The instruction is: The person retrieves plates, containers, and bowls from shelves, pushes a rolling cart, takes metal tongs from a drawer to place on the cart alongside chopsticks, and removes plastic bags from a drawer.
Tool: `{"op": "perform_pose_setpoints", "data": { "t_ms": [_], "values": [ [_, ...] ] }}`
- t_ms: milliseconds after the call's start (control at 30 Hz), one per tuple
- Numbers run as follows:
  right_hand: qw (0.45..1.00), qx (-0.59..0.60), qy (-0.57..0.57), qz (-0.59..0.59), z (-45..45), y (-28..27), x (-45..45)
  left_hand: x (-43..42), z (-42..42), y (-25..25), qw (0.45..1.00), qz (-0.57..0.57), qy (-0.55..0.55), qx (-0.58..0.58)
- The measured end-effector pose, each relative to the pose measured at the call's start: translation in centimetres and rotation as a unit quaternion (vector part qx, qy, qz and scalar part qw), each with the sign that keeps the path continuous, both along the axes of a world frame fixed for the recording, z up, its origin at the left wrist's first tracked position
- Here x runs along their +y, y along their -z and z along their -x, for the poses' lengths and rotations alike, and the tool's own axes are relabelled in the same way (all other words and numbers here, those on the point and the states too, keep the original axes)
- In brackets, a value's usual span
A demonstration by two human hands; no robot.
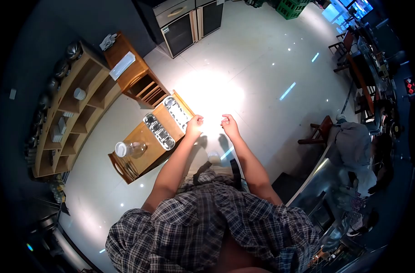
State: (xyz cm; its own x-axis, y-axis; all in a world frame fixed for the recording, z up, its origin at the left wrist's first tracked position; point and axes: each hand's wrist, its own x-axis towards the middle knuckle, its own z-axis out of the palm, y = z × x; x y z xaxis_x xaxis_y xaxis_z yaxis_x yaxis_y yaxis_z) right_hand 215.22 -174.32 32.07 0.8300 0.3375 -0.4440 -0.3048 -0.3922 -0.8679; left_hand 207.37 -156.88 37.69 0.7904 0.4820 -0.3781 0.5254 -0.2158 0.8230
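My left hand is raised in front of me, its fingers loosely bent, thumb a little apart. It appears just beside the end of a metal tray with oval compartments on a wooden table; I cannot tell whether they touch. Facing it across a gap, my right hand is held over the bright floor with its fingers half curled and slightly apart. Neither hand visibly holds anything, though glare washes out the space between them. A second compartment tray lies on the table, with a clear jar with a white lid farther left.
The wooden table stands to my front left, beside a wooden cabinet bearing a white tray. Shelves line the left wall. On the right are a metal counter, a stool and chairs. A green crate sits far ahead.
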Motion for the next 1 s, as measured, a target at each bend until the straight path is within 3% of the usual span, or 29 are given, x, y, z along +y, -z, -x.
{"op": "perform_pose_setpoints", "data": {
  "t_ms": [167,300,400,467,633,767,833,867,933,1000],
  "values": [
    [1.000,-0.017,0.012,-0.015,-5.7,0.2,-0.5,0.3,-6.3,3.8,1.000,0.014,0.011,-0.016],
    [0.993,-0.112,-0.001,0.026,-11.3,-0.9,-0.2,1.0,-11.0,8.2,1.000,0.012,-0.006,-0.003],
    [0.996,-0.085,-0.012,0.023,-17.0,0.3,0.4,2.2,-16.0,11.6,0.997,0.051,-0.058,-0.012],
    [0.996,-0.078,-0.024,0.029,-21.9,2.9,1.3,3.4,-20.9,12.6,0.999,0.009,-0.038,0.011],
    [0.988,-0.153,-0.018,0.032,-33.0,4.4,2.3,5.0,-33.7,13.2,0.999,0.040,-0.037,-0.001],
    [0.995,-0.082,0.043,-0.023,-39.8,1.5,2.0,5.0,-42.6,12.5,0.998,0.044,0.027,-0.034],
    [0.989,-0.125,0.030,0.078,-42.7,1.1,1.9,4.7,-46.0,10.5,0.996,0.066,0.027,-0.055],
    [0.989,-0.125,0.026,0.076,-44.3,1.6,2.0,4.6,-47.7,10.2,0.996,0.054,0.029,-0.057],
    [0.991,-0.127,0.039,-0.021,-47.3,3.2,2.1,4.8,-50.7,10.7,0.997,0.041,0.025,-0.056],
    [0.993,-0.107,0.034,-0.022,-51.3,4.2,2.4,5.3,-54.2,11.4,0.998,-0.009,0.021,-0.054]
  ]
}}
